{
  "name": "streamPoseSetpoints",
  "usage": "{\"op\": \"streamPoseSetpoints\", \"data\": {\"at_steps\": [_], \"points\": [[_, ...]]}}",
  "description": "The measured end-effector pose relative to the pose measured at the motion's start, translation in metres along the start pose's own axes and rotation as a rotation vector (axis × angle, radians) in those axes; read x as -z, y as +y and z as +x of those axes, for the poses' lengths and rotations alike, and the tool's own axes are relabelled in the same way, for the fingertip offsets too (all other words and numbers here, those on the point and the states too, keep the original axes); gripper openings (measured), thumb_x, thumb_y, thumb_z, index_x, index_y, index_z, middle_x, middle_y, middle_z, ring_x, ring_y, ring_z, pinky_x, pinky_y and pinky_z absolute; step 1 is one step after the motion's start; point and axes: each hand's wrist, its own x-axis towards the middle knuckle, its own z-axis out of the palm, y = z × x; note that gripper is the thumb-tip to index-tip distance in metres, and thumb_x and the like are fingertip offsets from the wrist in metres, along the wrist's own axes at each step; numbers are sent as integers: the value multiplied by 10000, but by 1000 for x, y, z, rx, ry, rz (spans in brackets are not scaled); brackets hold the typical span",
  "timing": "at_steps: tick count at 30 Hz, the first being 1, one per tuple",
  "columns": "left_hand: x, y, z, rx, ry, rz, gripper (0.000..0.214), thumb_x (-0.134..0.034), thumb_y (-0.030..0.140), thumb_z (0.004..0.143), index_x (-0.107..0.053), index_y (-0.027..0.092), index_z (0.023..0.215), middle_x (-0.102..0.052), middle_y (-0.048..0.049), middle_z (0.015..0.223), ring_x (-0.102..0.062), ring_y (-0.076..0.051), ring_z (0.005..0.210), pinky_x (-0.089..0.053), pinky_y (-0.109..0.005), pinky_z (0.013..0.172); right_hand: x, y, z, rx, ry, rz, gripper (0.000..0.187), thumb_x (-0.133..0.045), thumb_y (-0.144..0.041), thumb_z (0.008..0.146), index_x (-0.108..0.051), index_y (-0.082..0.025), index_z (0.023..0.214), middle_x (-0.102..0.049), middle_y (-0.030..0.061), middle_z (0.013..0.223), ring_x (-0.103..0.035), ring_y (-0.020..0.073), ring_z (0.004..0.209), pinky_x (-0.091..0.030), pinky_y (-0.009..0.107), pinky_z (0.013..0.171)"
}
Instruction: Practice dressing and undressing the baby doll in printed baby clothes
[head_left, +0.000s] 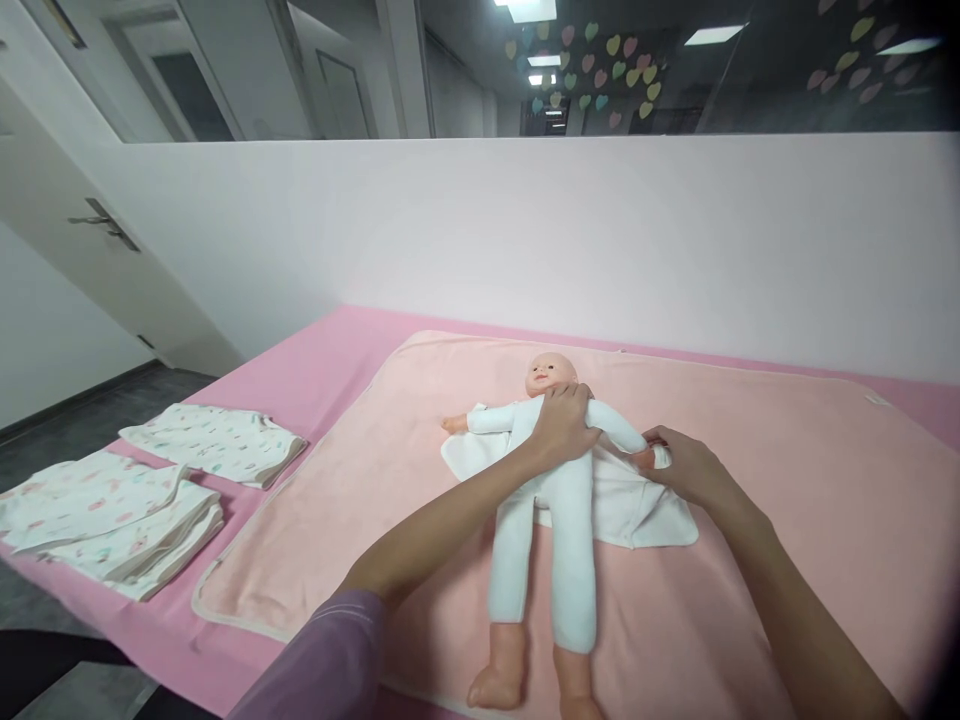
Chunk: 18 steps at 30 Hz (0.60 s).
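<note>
A baby doll (555, 520) in a white bodysuit lies on its back on a peach blanket (750, 480), head toward the wall. Under its torso is a spread white garment (637, 510). My left hand (564, 422) rests on the doll's chest just below the chin, fingers curled against the cloth. My right hand (679, 462) is closed around the end of the doll's sleeve and arm, on the right side of the view, over the white garment.
The blanket lies on a pink-covered table (315, 370) against a white partition wall. Two piles of folded printed baby clothes (214, 440) (112, 515) sit at the left. A door with a handle (105, 225) stands far left.
</note>
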Motion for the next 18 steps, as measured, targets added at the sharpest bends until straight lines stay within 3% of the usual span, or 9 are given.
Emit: {"op": "streamPoseSetpoints", "data": {"at_steps": [7,13,18], "points": [[0,-6,-1,6,24,-47,308,-686,236,753,-548,209,1027,-680,-112,1100,-598,-322,1108,-438,-458,1027,11,19,7,61,-81,113,366,-731,-402,748,-670,-304,1095,-736,20,1218,-683,280,1066,-527,336,770],[1,-11,-2,13,82,-130,319,-692,205,738,-558,205,1027,-690,-99,1095,-614,-300,1090,-461,-443,1013,18,18,8,80,-153,141,391,-740,-362,731,-678,-309,1114,-741,16,1200,-688,271,1028,-524,331,765],[3,-13,1,36,62,-151,354,-717,210,737,-574,202,1060,-689,-96,1098,-610,-309,1098,-471,-465,1001,27,34,5,55,-64,289,262,-796,-428,735,-637,-247,839,-764,40,1162,-696,281,1075,-543,331,804]]}}
